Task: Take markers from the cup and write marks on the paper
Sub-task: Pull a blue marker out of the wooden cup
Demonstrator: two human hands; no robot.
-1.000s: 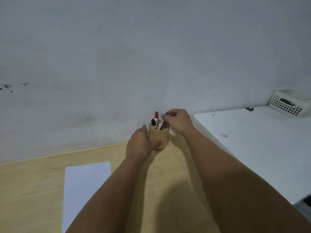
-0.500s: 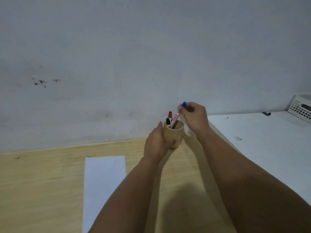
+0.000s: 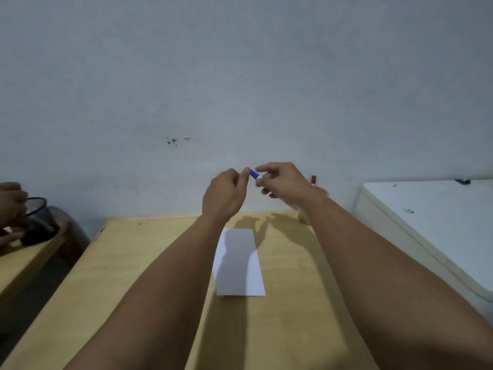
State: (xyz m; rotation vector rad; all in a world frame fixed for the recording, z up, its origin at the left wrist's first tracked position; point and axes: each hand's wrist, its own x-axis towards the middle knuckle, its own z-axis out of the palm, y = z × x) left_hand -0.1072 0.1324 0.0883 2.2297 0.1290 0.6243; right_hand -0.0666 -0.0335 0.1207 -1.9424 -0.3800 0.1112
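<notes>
Both hands are raised above the far part of the wooden table (image 3: 149, 276). My right hand (image 3: 285, 184) grips a white marker with a blue cap (image 3: 254, 174). My left hand (image 3: 224, 197) pinches the blue cap end with its fingertips. A white sheet of paper (image 3: 238, 263) lies flat on the table below the hands, partly in their shadow. The wooden cup (image 3: 304, 218) is mostly hidden behind my right forearm; a red-capped marker (image 3: 313, 180) sticks up from it.
A white cabinet top (image 3: 432, 209) stands to the right of the table. At the far left, another person's hands (image 3: 10, 209) are at a black mesh bin (image 3: 40, 217) on a second wooden table. The grey wall runs close behind.
My right hand has lifted the blue-capped marker out of the cup. My left hand has let go of the cup and taken the cap end. The view has swung left.
</notes>
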